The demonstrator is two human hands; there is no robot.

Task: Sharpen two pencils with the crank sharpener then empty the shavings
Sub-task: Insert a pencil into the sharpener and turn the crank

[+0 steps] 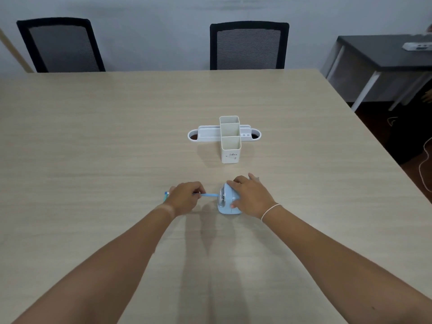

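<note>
Pencil (208, 195), pale blue, is lying level with its tip entering the front of the blue crank sharpener (228, 202) near the middle of the pale wood worktop (93, 141). A person's left hand (184, 198) is pinching the pencil's shaft, while the right hand (249, 197) is draping over the sharpener's top, gripping its body. Beyond them, a white desk organiser (230, 139) is standing with its tall compartments appearing empty. Two black mesh chairs (249, 46) are sitting at the far edge, against a grey wall.
</note>
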